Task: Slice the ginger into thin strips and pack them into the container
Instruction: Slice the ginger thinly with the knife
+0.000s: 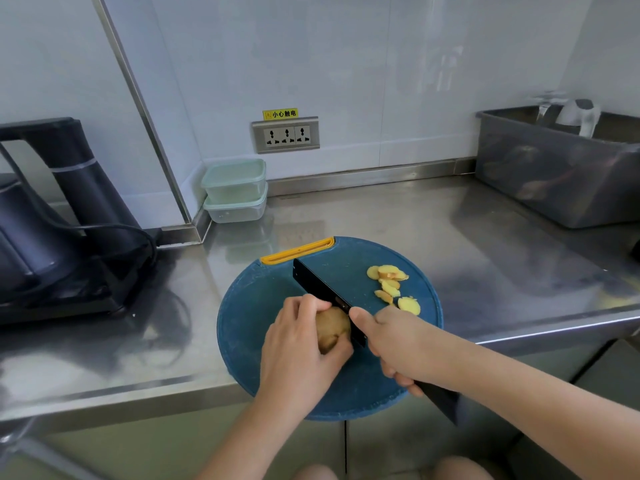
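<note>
At the worktop's near edge, a round dark-blue plastic cutting board [263,306] with a yellow grip slot is overhanging the brushed-steel worktop [485,244] slightly. On the board's near-centre, the left hand [298,344] is gripping a tan, unpeeled lump of ginger [330,329], its fingers curling over the lump's far side and its thumb tucking in at the near side. The ginger is lying just right of that palm, touching the blade; its visible part is running roughly near to far, though the hand is hiding much of it. The right hand [398,344] is wrapping its fingers round the handle of a black rectangular cleaver [318,287], with one digit stretching forward along the blade. The cleaver's long axis is running from the near right to the far left, its tip pointing at the yellow slot. Pale yellow ginger slices [391,285] are lying scattered on the board's far-right part, apart from the blade. Two stacked clear containers with pale green lids [235,190] are sitting in the worktop's far-left corner.
</note>
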Tool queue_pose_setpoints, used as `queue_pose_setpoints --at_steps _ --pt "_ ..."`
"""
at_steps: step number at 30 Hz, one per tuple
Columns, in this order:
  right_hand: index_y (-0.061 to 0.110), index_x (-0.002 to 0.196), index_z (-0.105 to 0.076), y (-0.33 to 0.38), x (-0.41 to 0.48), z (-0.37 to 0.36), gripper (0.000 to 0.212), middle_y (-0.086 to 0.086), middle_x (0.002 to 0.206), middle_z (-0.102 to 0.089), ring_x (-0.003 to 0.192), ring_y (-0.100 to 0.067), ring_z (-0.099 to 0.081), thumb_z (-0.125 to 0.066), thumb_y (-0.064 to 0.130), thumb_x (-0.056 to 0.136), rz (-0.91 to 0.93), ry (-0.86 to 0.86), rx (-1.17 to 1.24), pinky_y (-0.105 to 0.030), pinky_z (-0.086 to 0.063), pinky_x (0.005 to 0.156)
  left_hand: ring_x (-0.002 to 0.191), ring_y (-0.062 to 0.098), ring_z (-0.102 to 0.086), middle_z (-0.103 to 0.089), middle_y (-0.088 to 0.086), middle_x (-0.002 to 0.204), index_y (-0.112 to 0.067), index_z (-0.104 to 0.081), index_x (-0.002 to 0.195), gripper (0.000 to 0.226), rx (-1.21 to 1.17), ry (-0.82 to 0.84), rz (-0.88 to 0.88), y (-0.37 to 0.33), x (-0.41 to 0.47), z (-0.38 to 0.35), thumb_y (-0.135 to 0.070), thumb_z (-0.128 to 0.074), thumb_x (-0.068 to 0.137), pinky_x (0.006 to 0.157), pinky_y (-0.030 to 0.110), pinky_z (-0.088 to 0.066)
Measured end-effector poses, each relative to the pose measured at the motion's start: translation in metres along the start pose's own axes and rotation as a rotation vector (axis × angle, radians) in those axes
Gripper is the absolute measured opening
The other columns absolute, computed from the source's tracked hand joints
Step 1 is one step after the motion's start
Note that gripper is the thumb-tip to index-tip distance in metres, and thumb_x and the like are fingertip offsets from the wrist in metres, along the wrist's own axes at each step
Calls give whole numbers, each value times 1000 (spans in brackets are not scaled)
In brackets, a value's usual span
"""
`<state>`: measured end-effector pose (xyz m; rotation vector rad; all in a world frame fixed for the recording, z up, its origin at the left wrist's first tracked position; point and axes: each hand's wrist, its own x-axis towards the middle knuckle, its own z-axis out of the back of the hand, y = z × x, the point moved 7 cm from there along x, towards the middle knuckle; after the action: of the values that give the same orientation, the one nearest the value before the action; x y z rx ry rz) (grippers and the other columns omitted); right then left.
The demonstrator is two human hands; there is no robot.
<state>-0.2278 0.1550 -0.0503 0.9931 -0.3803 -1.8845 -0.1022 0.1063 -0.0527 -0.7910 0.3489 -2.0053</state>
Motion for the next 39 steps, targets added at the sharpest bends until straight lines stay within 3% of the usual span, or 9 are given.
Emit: queue_pose_setpoints --at_steps 7,12,17,27,39 --pt "14 72 -44 -14 0 10 51 -3 52 -43 37 -14 -37 -31 55 99 -28 0 190 -20 -34 39 96 7 -49 -42 -16 106 -37 -49 110 39 -55 -36 -16 -4 -5 7 -38 -67 76 80 29 -43" --pt "14 72 -44 -21 -17 19 52 -1 48 -42 37 -14 -33 -34 60 96 -48 17 328 -20 -31 37 93 8 -47 -42 -15 105 -40 -50 107 36 -46 -21 -31 -8 -5 7 -36 -69 77 82 34 -44" --pt "13 70 -43 -14 -28 23 51 -1 47 -41 36 -14 -33 -33 56 98 43 -35 310 -22 -32 36 93 8 -46 -46 -17 105 -35 -52 105 31 -40 -31 -18 -9 -5 8 -36 -68 79 83 33 -42" --pt "13 69 -43 -13 -31 17 52 -1 48 -41 34 -13 -35 -32 55 98 44 11 308 -21 -34 37 97 9 -46 -49 -18 107 -40 -53 108 33 13 -12 -27 -14 -5 8 -36 -67 79 82 32 -42" --pt "15 73 -41 -28 -30 13 54 0 52 -39 39 -12 -32 -34 64 94 -50 184 449 -21 -30 38 93 9 -45 -46 -14 101 -32 -55 106 33 59 -12 -41 -12 -7 4 -35 -70 76 79 30 -35"
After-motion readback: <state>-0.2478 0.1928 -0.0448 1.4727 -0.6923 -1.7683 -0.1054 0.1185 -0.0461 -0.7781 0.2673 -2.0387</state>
